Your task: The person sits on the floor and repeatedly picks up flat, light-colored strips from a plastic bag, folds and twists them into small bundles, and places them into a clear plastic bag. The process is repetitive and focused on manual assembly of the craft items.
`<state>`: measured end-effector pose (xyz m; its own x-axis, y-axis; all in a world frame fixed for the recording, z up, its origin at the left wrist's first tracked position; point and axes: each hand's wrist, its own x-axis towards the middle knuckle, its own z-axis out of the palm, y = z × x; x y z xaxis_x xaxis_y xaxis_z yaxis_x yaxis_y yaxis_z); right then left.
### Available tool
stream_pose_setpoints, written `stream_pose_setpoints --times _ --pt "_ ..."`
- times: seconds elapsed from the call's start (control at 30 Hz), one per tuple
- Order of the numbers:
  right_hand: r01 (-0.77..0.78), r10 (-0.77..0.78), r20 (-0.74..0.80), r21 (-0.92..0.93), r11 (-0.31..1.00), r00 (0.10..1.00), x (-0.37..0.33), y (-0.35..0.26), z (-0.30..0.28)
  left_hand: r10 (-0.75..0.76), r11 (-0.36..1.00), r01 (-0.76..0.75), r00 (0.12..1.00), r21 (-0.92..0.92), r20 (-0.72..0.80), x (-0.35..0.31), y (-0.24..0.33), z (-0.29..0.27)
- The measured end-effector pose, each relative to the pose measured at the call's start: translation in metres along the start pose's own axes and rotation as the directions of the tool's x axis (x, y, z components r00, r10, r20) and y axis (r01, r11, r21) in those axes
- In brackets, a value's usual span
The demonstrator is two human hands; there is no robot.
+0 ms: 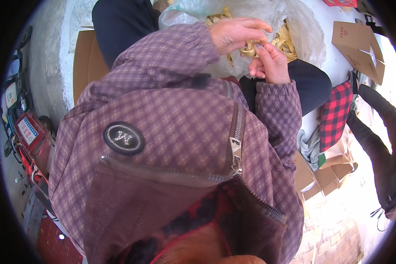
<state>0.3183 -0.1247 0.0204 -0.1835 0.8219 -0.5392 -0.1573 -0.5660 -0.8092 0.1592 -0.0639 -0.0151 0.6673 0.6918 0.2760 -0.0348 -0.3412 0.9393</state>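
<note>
My left hand (236, 35) reaches across from the left, its fingers bent over a pale yellow strip (249, 48). From the right, my right hand (272, 61) pinches the same strip between thumb and fingers. The strip is looped and partly covered by my fingers, and its exact kind cannot be made out. Both hands are above a large clear plastic bag (310, 33), which lies open between my legs. More tangled yellow strips (285, 43) show inside it.
An open cardboard box (356, 48) stands at the far right. Below it are a red-and-black checked cloth (336, 114) and more cardboard (325, 180). Another person's dark-clothed legs (378, 136) are at the right edge. A red vehicle (28, 130) stands at the left.
</note>
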Motion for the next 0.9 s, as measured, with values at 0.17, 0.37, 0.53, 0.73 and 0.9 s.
stream_pose_setpoints --times 0.17,0.37,0.53,0.73,0.9 --pt "0.022 -0.024 -0.043 -0.037 0.999 0.999 0.005 0.011 0.002 -0.059 0.971 0.015 0.983 0.238 0.176 -0.003 -0.008 -0.018" --pt "0.264 -0.302 -0.204 -0.191 0.945 0.931 0.001 0.007 0.021 -0.414 0.9 0.412 0.91 -0.144 0.015 0.001 0.007 -0.019" --pt "0.215 -0.235 -0.228 -0.109 0.971 0.945 0.006 0.011 0.01 -0.357 0.895 0.358 0.933 -0.267 0.055 -0.002 -0.001 -0.02" --pt "0.09 -0.083 -0.034 0.376 0.922 0.996 0.012 0.016 -0.002 -0.168 0.959 0.171 0.985 0.225 -0.033 -0.002 0.012 -0.013" --pt "0.147 -0.121 -0.144 0.186 0.972 0.982 0.015 0.013 0.006 0.046 0.751 -0.1 0.994 0.653 0.098 -0.005 0.006 -0.014"
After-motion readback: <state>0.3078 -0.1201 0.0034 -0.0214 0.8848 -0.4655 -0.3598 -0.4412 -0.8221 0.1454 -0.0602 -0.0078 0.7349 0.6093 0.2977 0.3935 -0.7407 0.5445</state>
